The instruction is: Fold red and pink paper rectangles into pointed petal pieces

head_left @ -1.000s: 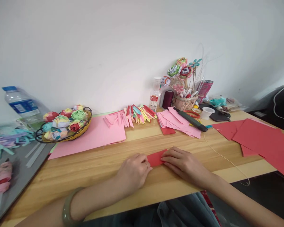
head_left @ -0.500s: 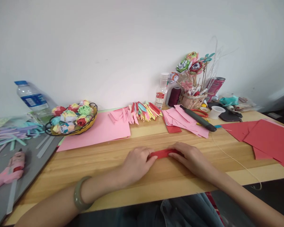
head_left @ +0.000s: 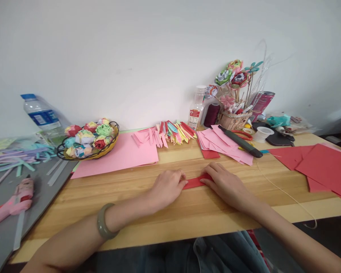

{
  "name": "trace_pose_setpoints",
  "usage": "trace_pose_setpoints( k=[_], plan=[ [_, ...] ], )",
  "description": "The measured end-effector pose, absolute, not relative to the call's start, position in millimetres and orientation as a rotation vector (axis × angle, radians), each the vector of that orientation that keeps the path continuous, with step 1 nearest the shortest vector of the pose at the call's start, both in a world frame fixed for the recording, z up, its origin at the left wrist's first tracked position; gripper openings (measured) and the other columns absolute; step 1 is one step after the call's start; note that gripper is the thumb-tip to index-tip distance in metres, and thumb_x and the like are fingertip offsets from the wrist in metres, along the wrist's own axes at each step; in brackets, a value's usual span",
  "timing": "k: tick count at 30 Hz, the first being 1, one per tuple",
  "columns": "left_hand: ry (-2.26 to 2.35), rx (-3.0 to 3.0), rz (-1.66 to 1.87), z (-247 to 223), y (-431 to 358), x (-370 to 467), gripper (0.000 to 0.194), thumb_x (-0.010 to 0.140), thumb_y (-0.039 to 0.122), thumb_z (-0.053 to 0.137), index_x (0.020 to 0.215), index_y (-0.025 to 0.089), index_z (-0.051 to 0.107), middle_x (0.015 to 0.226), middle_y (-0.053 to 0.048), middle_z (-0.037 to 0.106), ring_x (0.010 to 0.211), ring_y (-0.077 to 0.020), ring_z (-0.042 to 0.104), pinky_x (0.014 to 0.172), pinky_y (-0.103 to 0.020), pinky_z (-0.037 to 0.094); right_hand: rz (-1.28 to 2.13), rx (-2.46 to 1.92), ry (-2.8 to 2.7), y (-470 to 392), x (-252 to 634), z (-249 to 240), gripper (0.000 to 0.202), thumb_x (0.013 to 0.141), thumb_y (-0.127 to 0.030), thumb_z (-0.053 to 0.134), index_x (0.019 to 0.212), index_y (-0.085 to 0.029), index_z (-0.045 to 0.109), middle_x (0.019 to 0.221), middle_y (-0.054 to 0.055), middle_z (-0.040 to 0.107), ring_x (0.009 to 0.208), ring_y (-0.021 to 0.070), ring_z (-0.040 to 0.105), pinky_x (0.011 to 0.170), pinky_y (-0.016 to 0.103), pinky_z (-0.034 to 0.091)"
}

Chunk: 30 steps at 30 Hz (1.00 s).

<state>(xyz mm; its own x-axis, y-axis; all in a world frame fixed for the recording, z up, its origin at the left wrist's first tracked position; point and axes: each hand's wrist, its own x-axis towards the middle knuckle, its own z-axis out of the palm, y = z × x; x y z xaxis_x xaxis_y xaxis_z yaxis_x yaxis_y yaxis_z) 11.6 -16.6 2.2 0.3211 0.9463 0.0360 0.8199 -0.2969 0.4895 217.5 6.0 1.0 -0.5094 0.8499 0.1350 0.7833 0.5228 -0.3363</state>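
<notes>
A narrow folded strip of red paper (head_left: pixel 193 182) lies across the wooden table in front of me, its two ends partly hidden by my fingers. My left hand (head_left: pixel 168 189), with a green bangle (head_left: pixel 104 222) on the forearm, pinches the strip's left end. On the other end, my right hand (head_left: pixel 226 186) has its thumb along the near edge and its fingers bent over the top. Beyond the hands sit a stack of pink paper pieces (head_left: pixel 220 142) and a dark-handled tool (head_left: pixel 240 141) resting on it.
Folded colored paper pieces (head_left: pixel 173 132) and a basket of paper flowers (head_left: pixel 113 142) stand along the wall. Red sheets (head_left: pixel 324 167) lie at right beside a loose cord (head_left: pixel 284 193). A pink glue gun (head_left: pixel 17 204) rests on the grey mat (head_left: pixel 42 204) at left.
My right fingers have lifted and bent more over the strip's right end. My left fingers have shifted slightly at the left end. The view has turned a little left.
</notes>
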Motion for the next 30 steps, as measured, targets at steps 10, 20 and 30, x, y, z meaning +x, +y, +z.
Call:
trace_pose_setpoints(
  k=[10,20,30],
  plan=[
    [1.550,2.308,0.481,2,-19,7,0.015,0.089,0.029,0.049,0.094,0.017,0.057,0.097,-0.003,0.060,0.086,-0.0190,0.059,0.076,-0.032,0.046,0.346,-1.256,-2.470,11,224,-8,0.005,0.083,-0.022,0.055,0.087,-0.018,0.054,0.090,0.008,0.057,0.088,0.0232,0.053,0.077,0.037,0.044],
    [1.138,3.117,0.430,-11,-23,1,0.018,0.091,0.015,0.041,0.090,0.014,0.059,0.087,-0.006,0.059,0.078,-0.0189,0.057,0.060,-0.028,0.049,0.428,-1.192,-2.423,3,235,2,0.015,0.089,-0.032,0.047,0.091,-0.020,0.057,0.093,0.005,0.060,0.088,0.0175,0.057,0.078,0.029,0.046],
    [1.029,3.213,0.504,-16,-22,2,0.021,0.090,0.009,0.037,0.094,0.009,0.058,0.094,-0.012,0.061,0.082,-0.0213,0.058,0.066,-0.032,0.051,-0.024,-1.954,-2.002,13,330,22,0.030,0.088,-0.042,0.037,0.098,-0.021,0.056,0.106,0.014,0.062,0.087,0.0281,0.059,0.062,0.037,0.042]
  ],
)
